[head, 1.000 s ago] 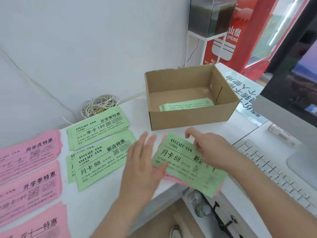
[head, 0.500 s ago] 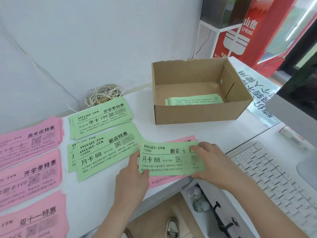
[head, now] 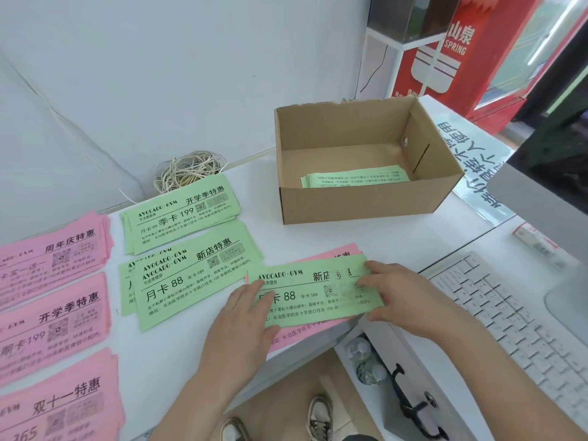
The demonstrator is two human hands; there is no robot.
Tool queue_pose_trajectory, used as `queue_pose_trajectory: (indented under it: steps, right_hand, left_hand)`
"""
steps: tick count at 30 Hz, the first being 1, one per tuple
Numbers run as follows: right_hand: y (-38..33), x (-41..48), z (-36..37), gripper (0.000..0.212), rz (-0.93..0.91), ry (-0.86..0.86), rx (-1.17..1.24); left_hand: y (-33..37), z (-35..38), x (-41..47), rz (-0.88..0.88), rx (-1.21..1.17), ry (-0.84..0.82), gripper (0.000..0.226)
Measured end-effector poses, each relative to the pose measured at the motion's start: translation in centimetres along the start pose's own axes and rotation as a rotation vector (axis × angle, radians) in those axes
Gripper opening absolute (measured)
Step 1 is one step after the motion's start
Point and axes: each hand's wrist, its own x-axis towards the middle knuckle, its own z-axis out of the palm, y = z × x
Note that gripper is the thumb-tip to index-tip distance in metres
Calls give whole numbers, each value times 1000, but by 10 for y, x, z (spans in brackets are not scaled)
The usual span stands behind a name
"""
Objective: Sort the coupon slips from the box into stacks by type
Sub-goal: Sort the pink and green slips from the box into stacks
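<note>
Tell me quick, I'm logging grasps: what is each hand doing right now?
Left hand: open, flat, fingers pressing the left end of the green paper coupon slip.
Right hand: open, fingers resting on the slip's right end.

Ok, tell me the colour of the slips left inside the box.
Light green slips, seen in the head view.

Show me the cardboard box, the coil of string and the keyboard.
cardboard box (head: 356,203): head view, front outer wall.
coil of string (head: 187,171): head view, middle of the tangle.
keyboard (head: 509,313): head view, middle keys.
</note>
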Motion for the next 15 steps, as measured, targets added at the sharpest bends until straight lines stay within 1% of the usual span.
queue_pose_trajectory:
  steps: [2,4,6,10,13,15]
  right_hand:
    - [3,1,-4,61,14,4,63]
    - [6,0,-6,51,21,43,186]
    - [8,-2,-4,41,40,112,344]
    - [9,-5,8,29,96,294,496]
    - [8,-5,16,27,159,359,663]
    - [8,-5,19,34,183,366,804]
  left_hand:
    - [-2,-1,3,59,64,-44,57]
    - [-2,-1,5,113,136,-82,56]
    - [-3,-1,5,176,196,-93,55]
    - [3,-9,9,241,240,-93,47]
    - [4,-17,18,249,253,-138,34]
    - [2,-20,22,216,196,-222,32]
